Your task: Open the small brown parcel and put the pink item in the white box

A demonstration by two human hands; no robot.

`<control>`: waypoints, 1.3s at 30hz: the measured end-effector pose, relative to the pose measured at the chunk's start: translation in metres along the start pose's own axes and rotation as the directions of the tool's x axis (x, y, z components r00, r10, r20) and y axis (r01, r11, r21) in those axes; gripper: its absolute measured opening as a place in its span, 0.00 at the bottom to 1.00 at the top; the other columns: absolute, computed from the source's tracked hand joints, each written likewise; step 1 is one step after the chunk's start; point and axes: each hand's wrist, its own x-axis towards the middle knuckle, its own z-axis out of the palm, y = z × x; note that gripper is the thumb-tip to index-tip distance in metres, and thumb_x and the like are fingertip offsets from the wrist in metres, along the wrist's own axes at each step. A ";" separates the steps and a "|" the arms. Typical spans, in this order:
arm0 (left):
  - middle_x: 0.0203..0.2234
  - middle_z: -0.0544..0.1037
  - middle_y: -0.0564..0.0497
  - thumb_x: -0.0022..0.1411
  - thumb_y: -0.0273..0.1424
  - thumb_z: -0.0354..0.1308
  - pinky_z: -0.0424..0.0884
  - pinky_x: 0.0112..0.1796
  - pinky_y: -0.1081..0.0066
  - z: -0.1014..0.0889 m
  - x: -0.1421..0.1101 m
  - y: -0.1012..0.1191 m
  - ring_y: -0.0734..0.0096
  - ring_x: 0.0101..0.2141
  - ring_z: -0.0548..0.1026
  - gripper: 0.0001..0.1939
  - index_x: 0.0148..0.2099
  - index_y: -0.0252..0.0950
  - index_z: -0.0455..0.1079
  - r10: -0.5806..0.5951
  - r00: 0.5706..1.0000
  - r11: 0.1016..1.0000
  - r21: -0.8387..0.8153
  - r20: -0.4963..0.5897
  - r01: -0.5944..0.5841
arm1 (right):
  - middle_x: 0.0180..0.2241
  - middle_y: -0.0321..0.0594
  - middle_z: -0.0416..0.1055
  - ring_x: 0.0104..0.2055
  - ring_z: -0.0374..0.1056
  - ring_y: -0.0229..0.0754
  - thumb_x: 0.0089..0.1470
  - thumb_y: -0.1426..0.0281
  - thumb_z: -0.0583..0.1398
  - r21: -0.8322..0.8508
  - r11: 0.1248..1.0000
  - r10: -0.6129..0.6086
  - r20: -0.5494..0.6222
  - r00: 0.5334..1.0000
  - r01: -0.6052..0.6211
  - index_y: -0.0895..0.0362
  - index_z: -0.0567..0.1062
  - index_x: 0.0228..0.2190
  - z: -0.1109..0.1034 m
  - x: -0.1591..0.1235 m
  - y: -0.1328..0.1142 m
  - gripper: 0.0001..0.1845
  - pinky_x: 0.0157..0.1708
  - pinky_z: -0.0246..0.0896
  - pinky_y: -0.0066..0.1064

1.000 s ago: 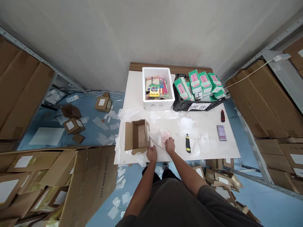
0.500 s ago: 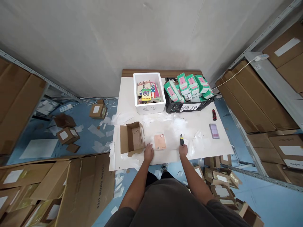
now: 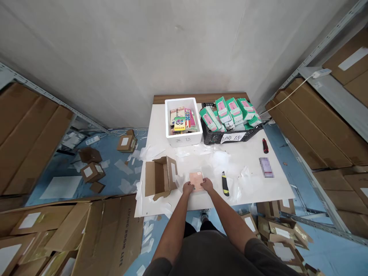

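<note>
A small pink flat item (image 3: 196,179), like a phone case, lies near the front edge of the white table (image 3: 258,184). My left hand (image 3: 188,188) grips its left side and my right hand (image 3: 207,185) grips its right side, fingers curled on it. An open brown cardboard box (image 3: 158,178) lies on its side just left of my hands. A yellow-and-black utility knife (image 3: 225,183) rests on the table just right of my right hand.
A white foam bin (image 3: 184,140) of colourful packs and a black crate (image 3: 230,136) of green-and-pink boxes stand at the back. A red knife (image 3: 265,145), clear plastic wrappers, and a blurred item lie on the table. Cardboard boxes and scraps litter the blue floor; shelves flank both sides.
My right hand has come back from beside the utility knife to the pink item, and my left hand has closed on its other side. The view has shifted slightly.
</note>
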 end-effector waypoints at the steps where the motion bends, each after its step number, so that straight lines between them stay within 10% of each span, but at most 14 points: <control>1: 0.36 0.84 0.45 0.48 0.32 0.69 0.74 0.40 0.65 -0.002 0.000 0.002 0.57 0.39 0.81 0.23 0.48 0.35 0.77 -0.005 1.000 1.000 -0.027 0.004 0.005 | 0.32 0.35 0.76 0.41 0.75 0.48 0.39 0.73 0.64 0.016 1.000 0.011 -0.001 1.000 -0.011 0.52 0.77 0.39 -0.002 0.000 -0.001 0.19 0.43 0.66 0.34; 9: 0.28 0.82 0.50 0.43 0.27 0.68 0.76 0.37 0.64 -0.022 -0.026 0.036 0.60 0.33 0.81 0.25 0.48 0.35 0.78 0.057 0.998 0.966 -0.253 0.019 -0.050 | 0.27 0.32 0.72 0.33 0.74 0.45 0.34 0.70 0.67 0.274 0.960 -0.064 0.000 0.998 0.061 0.52 0.71 0.34 -0.030 -0.034 -0.025 0.20 0.32 0.66 0.32; 15: 0.40 0.83 0.46 0.46 0.25 0.65 0.76 0.42 0.67 -0.056 -0.052 0.067 0.64 0.40 0.81 0.23 0.47 0.36 0.78 0.197 0.980 0.909 -0.374 -0.002 -0.184 | 0.33 0.34 0.75 0.35 0.74 0.43 0.31 0.64 0.70 0.670 0.737 -0.247 0.140 0.959 0.092 0.51 0.71 0.37 -0.067 -0.083 -0.059 0.26 0.34 0.65 0.31; 22: 0.44 0.79 0.45 0.50 0.31 0.68 0.77 0.39 0.67 -0.091 -0.075 0.105 0.67 0.38 0.80 0.27 0.54 0.38 0.74 0.326 0.943 0.836 -0.486 0.064 -0.256 | 0.33 0.33 0.75 0.35 0.73 0.41 0.29 0.64 0.75 0.755 0.641 -0.347 0.123 0.930 0.139 0.50 0.71 0.37 -0.100 -0.123 -0.100 0.30 0.36 0.65 0.31; 27: 0.48 0.78 0.44 0.51 0.33 0.71 0.77 0.46 0.61 -0.097 -0.095 0.133 0.63 0.42 0.79 0.29 0.57 0.40 0.75 0.472 0.869 0.828 -0.262 -0.152 -0.496 | 0.34 0.34 0.76 0.33 0.73 0.42 0.33 0.64 0.73 0.738 0.624 -0.397 0.017 0.918 0.256 0.50 0.70 0.37 -0.112 -0.137 -0.121 0.28 0.34 0.66 0.32; 35: 0.63 0.71 0.41 0.56 0.38 0.71 0.74 0.54 0.56 -0.080 -0.135 0.177 0.54 0.55 0.77 0.44 0.72 0.44 0.61 0.695 0.719 0.649 -0.445 0.016 -0.618 | 0.53 0.42 0.73 0.54 0.72 0.49 0.49 0.63 0.66 0.496 0.498 -0.727 -0.210 0.654 0.712 0.49 0.74 0.47 -0.103 -0.172 -0.153 0.21 0.43 0.72 0.36; 39: 0.62 0.72 0.37 0.56 0.41 0.71 0.77 0.49 0.56 -0.108 -0.139 0.186 0.53 0.52 0.79 0.46 0.73 0.41 0.59 0.691 0.722 0.624 -0.523 0.023 -0.581 | 0.58 0.43 0.71 0.61 0.66 0.52 0.47 0.62 0.69 0.534 0.491 -0.752 -0.139 0.644 0.689 0.48 0.74 0.52 -0.114 -0.176 -0.158 0.29 0.50 0.72 0.42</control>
